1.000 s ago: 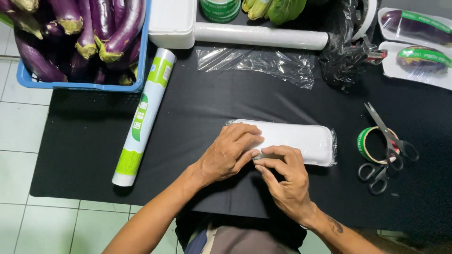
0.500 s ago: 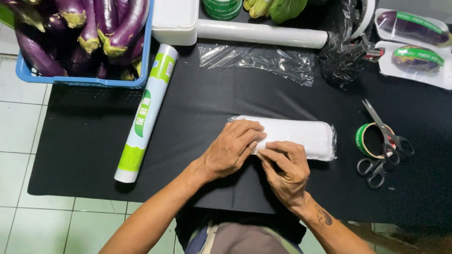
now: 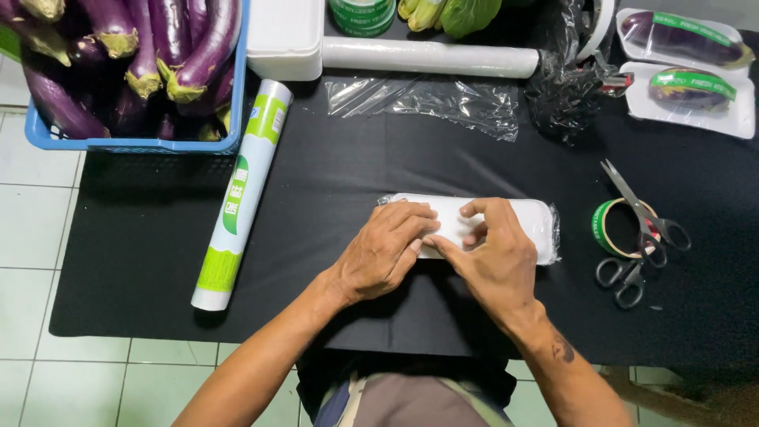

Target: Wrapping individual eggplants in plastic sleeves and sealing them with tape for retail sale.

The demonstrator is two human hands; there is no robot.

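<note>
both hands rest on a white foam tray (image 3: 514, 221) wrapped in clear film, lying bottom-up on the black mat (image 3: 356, 174) near the front edge. the left hand (image 3: 383, 249) lies flat over the tray's left end, fingers spread and pressing down, not closed around it. the right hand (image 3: 494, 253) covers the middle, its fingers curled down onto the film beside the left fingertips; whether it pinches the film cannot be told. the tray's right end sticks out bare past the right hand.

at far left a blue basket (image 3: 134, 144) holds a heap of purple eggplants (image 3: 166, 47). at far right two white trays (image 3: 688, 115) each hold one wrapped eggplant with a green band. a wrap box (image 3: 241, 194) lies left of the hands, a film roll (image 3: 431, 57) and a loose sheet of film (image 3: 435, 99) beyond them. scissors (image 3: 644, 233) lie across a green tape roll (image 3: 613, 229) to the right.
</note>
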